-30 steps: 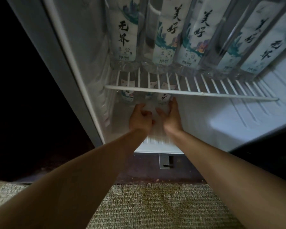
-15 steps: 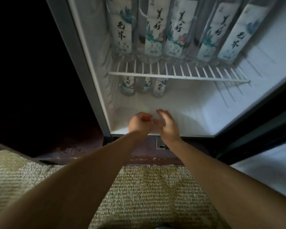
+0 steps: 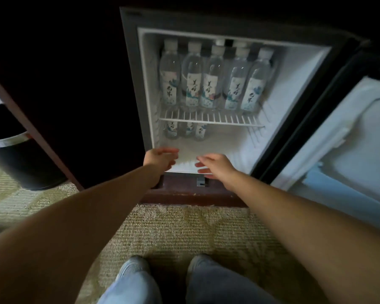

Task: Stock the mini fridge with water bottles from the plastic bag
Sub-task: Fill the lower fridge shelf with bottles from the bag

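Dim room, carpet (image 3: 173,233) floor, fridge (image 3: 294,69) set low in a dark cabinet. Bottles (image 3: 211,84): a front row of five upright on the wire shelf (image 3: 211,119), with caps of more behind. Three more (image 3: 185,130) stand under the shelf, back-left of the lower compartment. Both hands were in at those three a second ago and have pulled back. Left hand (image 3: 158,159) and right hand (image 3: 219,166) are now at the fridge's front lip, apart from each other. Fingers (image 3: 203,159) spread loose on both, holding nothing. Judgement: last placement is done and the hands are free for the next fetch. Lower floor has bare space right of and in front of the three, so stocking is likely unfinished. Bag not in view, whereabouts unknown. Door (image 3: 338,132) swung open right. Black bin (image 3: 20,159) at left, well apart from the fridge; shoes (image 3: 132,266) at bottom edge.
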A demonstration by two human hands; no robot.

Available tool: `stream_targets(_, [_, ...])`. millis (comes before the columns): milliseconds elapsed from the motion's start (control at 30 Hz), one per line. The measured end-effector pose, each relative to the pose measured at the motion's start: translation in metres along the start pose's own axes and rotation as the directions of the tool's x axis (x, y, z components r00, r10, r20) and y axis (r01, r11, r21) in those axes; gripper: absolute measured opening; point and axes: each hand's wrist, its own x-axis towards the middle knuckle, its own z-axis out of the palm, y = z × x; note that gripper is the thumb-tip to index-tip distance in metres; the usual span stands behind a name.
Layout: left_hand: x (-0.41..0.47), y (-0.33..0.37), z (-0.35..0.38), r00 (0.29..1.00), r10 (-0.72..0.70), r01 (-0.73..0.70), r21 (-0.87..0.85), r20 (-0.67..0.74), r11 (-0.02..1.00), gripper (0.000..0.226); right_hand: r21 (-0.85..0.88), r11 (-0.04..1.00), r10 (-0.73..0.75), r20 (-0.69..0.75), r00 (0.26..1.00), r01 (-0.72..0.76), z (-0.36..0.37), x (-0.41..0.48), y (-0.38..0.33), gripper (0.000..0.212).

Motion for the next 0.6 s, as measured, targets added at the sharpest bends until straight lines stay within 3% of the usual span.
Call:
stream_targets(200, [-0.072, 0.056, -0.002, 0.997, 0.07, -0.066, -0.094, 0.035, 0.993, 0.012, 0.023, 0.995, -0.098, -0.003, 0.995, 0.099, 0.001, -0.071, -0.089, 0.026])
stream_targets(367, [-0.129, 0.071, -0.017, 0.996, 0.092, -0.09, -0.199, 0.001, 0.976, 0.014, 0.15, 0.982, -0.107, -0.075, 0.991, 0.117, 0.018, -0.135, -0.109, 0.028])
stream_targets(467, [-0.154, 0.066, -0.031, 0.994, 0.103, -0.108, -0.175, -0.038, 0.979, 0.014, 0.239, 0.97, -0.047, -0.035, 0.998, 0.054, 0.03, -0.162, -0.097, 0.025])
stream_targets(533, [-0.165, 0.059, -0.049, 0.995, 0.098, -0.1, -0.114, -0.024, 0.988, 0.005, 0.164, 0.986, -0.029, 0.015, 0.999, 0.026, 0.032, -0.172, -0.098, 0.022])
stream_targets(600, [-0.166, 0.052, -0.074, 0.991, 0.117, -0.119, -0.031, -0.057, 0.992, 0.013, 0.142, 0.988, -0.074, 0.039, 0.997, 0.068, 0.029, -0.174, -0.108, 0.017])
